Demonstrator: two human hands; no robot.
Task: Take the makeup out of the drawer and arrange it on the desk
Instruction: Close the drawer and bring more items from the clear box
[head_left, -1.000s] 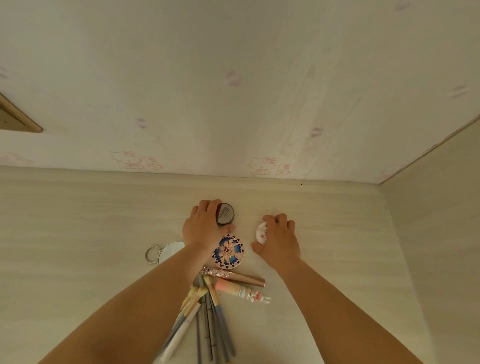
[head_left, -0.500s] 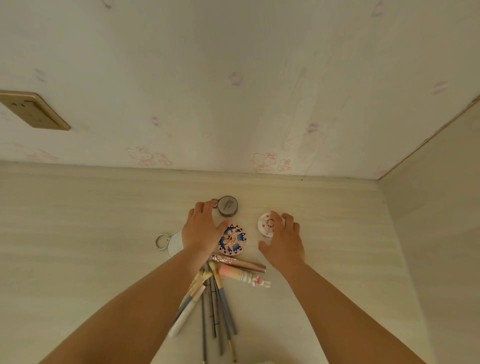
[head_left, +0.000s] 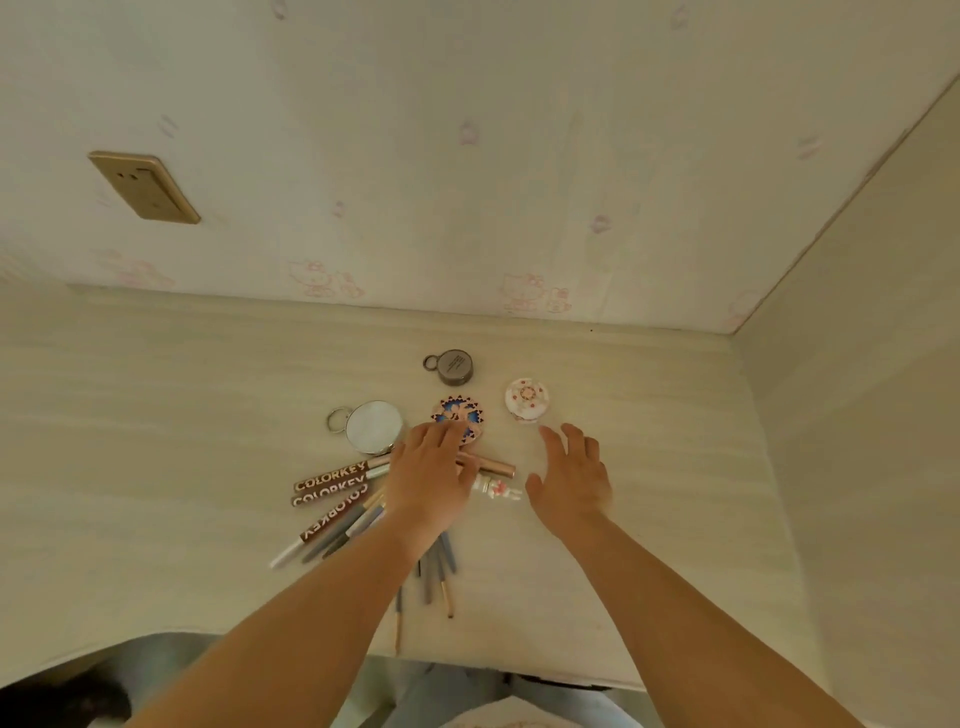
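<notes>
My left hand (head_left: 431, 478) has its fingers (head_left: 441, 434) laid out straight and loose, holding nothing; the tips lie over the near edge of the blue patterned compact (head_left: 458, 413), though I cannot tell if they press on it. Under the palm runs a rose-gold tube (head_left: 493, 466), its right end showing, and just below that a pale tube with pink marks (head_left: 496, 489) pokes out to the right.

My right hand (head_left: 571, 480) is spread wide, fingers relaxed and gripping nothing. Its fingertips sit just short of the white floral compact (head_left: 525, 400), with a sliver of desk (head_left: 156, 415) between them.

Beyond the blue compact, toward the wall, stands a small dark round case with a ring (head_left: 454, 367), apart from both hands. To the left of my left hand lies a round silver mirror with a ring (head_left: 373, 427), close beside the blue compact.

Below the mirror, three brown tubes lettered COLORKEY (head_left: 332, 486) fan out to the left, partly passing under my left wrist. A bundle of grey and white pencils and brushes (head_left: 363, 525) spreads beneath the forearm, some reaching toward the desk's near edge.

All the makeup in sight lies on the pale wood-grain desk. A gold wall socket (head_left: 145, 187) sits on the wallpapered wall at upper left.
</notes>
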